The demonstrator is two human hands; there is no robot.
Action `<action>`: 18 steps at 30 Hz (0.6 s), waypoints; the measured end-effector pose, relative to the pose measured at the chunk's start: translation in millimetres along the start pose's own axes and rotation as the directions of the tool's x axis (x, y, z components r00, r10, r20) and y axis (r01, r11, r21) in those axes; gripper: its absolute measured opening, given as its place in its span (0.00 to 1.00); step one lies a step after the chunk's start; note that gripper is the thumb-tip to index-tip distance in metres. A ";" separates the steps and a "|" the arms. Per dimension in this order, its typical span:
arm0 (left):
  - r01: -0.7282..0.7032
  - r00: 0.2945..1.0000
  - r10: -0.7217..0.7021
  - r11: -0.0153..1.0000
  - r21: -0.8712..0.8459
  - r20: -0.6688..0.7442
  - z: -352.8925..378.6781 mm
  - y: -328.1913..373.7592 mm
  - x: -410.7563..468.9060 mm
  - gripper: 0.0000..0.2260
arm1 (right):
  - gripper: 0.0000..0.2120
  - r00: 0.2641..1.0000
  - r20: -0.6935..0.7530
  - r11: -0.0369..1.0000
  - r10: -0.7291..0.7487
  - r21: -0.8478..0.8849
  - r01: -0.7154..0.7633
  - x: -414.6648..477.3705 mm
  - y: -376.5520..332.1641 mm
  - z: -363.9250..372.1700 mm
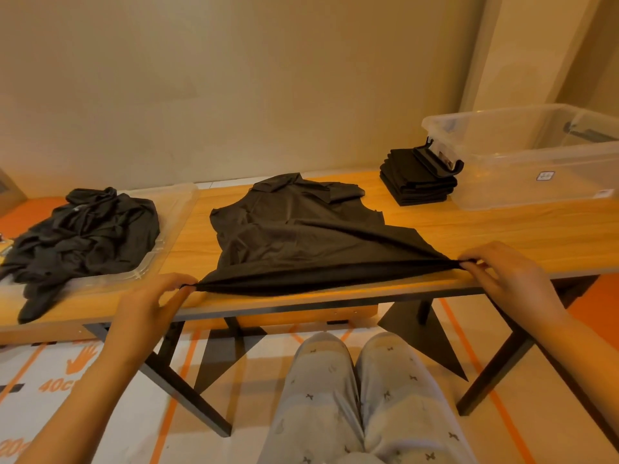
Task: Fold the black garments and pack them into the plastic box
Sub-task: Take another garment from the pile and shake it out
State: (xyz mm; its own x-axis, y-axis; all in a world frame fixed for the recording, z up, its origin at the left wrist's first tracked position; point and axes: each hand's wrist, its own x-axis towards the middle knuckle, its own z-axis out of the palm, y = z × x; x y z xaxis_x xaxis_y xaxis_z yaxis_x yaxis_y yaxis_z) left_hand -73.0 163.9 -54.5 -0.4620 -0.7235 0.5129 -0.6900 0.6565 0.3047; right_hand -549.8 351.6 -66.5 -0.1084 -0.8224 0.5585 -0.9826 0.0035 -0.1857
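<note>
The left hand's fingertips pinch one corner of the shirt's bottom hem, and the right hand's fingertips pinch the other corner, so the hem is stretched taut in a line between them, running side to side along the near edge of the table. The left hand and the right hand both hover at that edge with curled fingers, well apart. The black shirt lies in the middle of the table, its long axis running away from the person: hem toward them and raised slightly off the wood, collar pointing at the wall, the upper part flat but wrinkled. To the left, a heap of crumpled black garments rests on a clear plastic lid, one piece trailing onto the wood. To the right and farther back, a neat stack of folded black garments sits just beside the clear plastic box, which stands open at the table's right end.
</note>
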 end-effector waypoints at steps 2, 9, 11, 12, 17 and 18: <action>-0.018 0.999 0.018 1.000 -0.010 -0.028 -8.6 -1.8 16.5 0.11 | 0.10 0.997 -0.010 0.994 0.080 0.069 -0.079 18.7 -4.8 -10.7; -0.046 0.995 0.038 0.995 -0.085 -0.098 -55.1 9.1 76.4 0.17 | 0.06 0.973 -0.042 0.892 0.229 0.410 -0.192 88.1 -19.5 -61.7; -0.074 0.992 0.064 0.992 -0.098 -0.107 -72.6 11.7 94.7 0.16 | 0.07 0.975 -0.024 0.884 0.221 0.428 -0.189 108.3 -21.2 -76.2; -0.079 0.992 0.069 0.992 -0.097 -0.106 -81.0 11.9 104.3 0.16 | 0.08 0.978 -0.014 0.886 0.207 0.426 -0.182 118.5 -22.5 -83.5; -0.063 0.995 0.056 0.994 -0.086 -0.079 -127.5 17.5 156.0 0.11 | 0.10 0.989 -0.036 0.914 0.141 0.388 -0.116 170.8 -29.2 -123.0; -0.065 0.994 0.056 0.994 -0.093 -0.089 -137.2 21.0 165.1 0.10 | 0.10 0.990 -0.053 0.921 0.132 0.377 -0.103 181.8 -30.2 -132.6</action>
State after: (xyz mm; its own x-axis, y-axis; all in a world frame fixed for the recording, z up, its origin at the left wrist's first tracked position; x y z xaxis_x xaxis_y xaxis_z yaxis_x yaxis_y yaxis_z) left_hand -87.3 87.5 146.8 -0.4486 -0.6635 0.5988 -0.6041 0.7189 0.3439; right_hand -559.9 277.4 147.8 -0.2452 -0.7834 0.5711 -0.8366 -0.1266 -0.5329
